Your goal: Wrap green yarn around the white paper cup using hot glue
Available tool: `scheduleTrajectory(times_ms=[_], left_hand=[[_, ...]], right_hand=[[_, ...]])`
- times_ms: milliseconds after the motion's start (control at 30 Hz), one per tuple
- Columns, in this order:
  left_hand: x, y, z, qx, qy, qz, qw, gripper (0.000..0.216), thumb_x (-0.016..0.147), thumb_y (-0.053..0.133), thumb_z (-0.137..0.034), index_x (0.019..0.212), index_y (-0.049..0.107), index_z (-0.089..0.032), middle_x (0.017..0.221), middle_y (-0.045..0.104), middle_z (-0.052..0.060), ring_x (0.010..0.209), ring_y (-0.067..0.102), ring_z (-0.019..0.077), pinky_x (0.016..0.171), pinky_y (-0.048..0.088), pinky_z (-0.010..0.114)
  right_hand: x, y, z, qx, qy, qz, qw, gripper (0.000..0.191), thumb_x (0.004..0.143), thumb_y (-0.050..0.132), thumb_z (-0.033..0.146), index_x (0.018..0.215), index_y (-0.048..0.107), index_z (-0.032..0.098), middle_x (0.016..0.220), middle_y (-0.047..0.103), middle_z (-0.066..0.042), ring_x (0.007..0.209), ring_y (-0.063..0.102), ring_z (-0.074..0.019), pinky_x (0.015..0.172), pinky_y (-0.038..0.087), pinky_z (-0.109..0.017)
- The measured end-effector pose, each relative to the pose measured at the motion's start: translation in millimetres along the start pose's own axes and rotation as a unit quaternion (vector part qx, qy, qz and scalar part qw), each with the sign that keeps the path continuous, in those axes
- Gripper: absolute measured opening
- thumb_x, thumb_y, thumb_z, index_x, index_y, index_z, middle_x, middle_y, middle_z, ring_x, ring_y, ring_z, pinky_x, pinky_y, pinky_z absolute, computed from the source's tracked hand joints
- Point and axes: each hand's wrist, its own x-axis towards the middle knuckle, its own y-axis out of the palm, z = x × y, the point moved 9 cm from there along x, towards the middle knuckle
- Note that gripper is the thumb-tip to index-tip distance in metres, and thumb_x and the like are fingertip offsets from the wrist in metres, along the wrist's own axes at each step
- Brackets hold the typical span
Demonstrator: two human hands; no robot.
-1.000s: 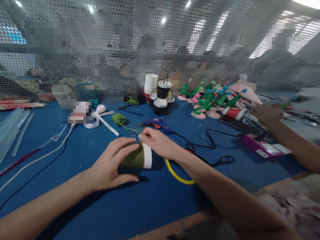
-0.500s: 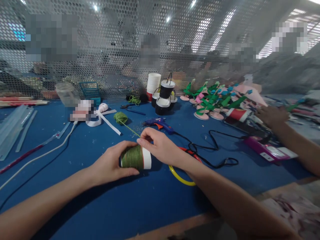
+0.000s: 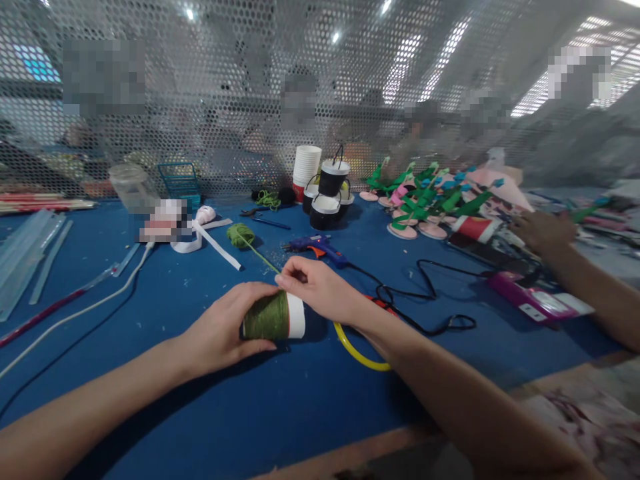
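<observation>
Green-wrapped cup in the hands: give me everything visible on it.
The cup lies on its side, most of it wound in olive-green yarn, with a bare white band at its right end. The left hand grips its left end; the right hand pinches the green strand at its top edge. That strand runs back to a yarn ball on the blue table.

Both forearms reach forward and converge, left hand (image 3: 220, 330) curled in a grip, right hand (image 3: 320, 293) pinching thumb to forefinger.
</observation>
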Motion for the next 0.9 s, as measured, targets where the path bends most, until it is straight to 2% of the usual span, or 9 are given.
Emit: scheduleTrajectory(times_ms=[367,500,700,900], left_hand=[[-4.1,4.4,-15.5,0.064,0.093,0.009,0.994,0.057,0.082,0.057,-0.028,0.13,0.027,-0.018,0.119,0.046,0.016,0.109,0.047,0.0266,0.09,0.046,0.042],[-4.5,4.0,-17.5,0.073,0.099,0.007,0.992,0.06,0.08,0.059,-0.025,0.13,0.028,-0.017,0.118,0.046,0.016,0.108,0.048,0.0269,0.09,0.047,0.042],[-4.7,4.1,-19.4,0.071,0.1,0.013,0.992,0.059,0.079,0.06,-0.021,0.128,0.03,-0.017,0.118,0.046,0.015,0.108,0.048,0.0266,0.091,0.046,0.041],[-5.2,2.6,-18.7,0.072,0.099,0.006,0.993,0.057,0.079,0.06,-0.021,0.127,0.03,-0.016,0.119,0.045,0.016,0.11,0.047,0.027,0.092,0.046,0.042]], right_hand=[[0.5,5.7,-0.5,0.031,0.011,0.032,0.999,0.014,0.078,0.052,0.027,0.066,0.051,0.018,0.062,0.049,0.003,0.058,0.043,-0.0114,0.056,0.034,-0.026],[1.6,8.4,-4.2,0.067,0.024,0.05,0.996,0.014,0.076,0.055,0.028,0.066,0.052,0.017,0.063,0.05,0.003,0.06,0.044,-0.0112,0.057,0.035,-0.025],[6.3,15.1,-14.2,0.182,0.056,0.075,0.979,0.021,0.065,0.067,0.032,0.066,0.052,0.017,0.062,0.049,0.005,0.059,0.044,-0.0094,0.056,0.034,-0.024],[8.3,18.1,-15.7,0.214,0.072,0.078,0.971,0.026,0.063,0.068,0.037,0.067,0.052,0.017,0.062,0.048,0.005,0.058,0.043,-0.0088,0.056,0.034,-0.023]])
